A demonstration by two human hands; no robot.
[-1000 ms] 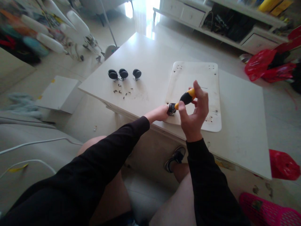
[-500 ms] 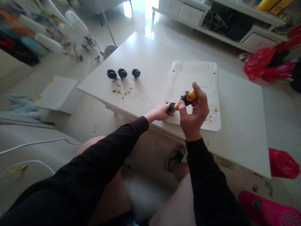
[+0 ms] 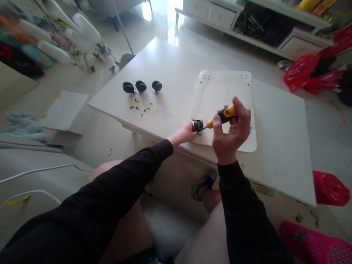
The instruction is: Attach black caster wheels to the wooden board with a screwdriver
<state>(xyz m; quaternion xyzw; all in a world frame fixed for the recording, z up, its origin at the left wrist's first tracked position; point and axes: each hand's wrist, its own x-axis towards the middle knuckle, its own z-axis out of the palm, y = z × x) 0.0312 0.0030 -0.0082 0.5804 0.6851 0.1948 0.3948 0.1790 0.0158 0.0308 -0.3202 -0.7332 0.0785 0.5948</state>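
A black caster wheel stands at the near left corner of a white board with rounded corners and small holes. My left hand is closed on the caster from the left, its fingertips partly hidden. In my right hand is a yellow and black screwdriver, held slanting with the shaft down to the left. The screwdriver's tip reaches the caster's metal base at the board. Three more casters, one of them a black caster, sit at the table's left, with several small screws scattered before them.
The board lies on a white table. On the floor at left is a white box. A white cabinet stands at the back. Red plastic bags and a pink basket are at the right.
The screwdriver and my right hand have shifted slightly right, away from the caster, so more of the metal shaft shows. The caster has turned a little under my left hand.
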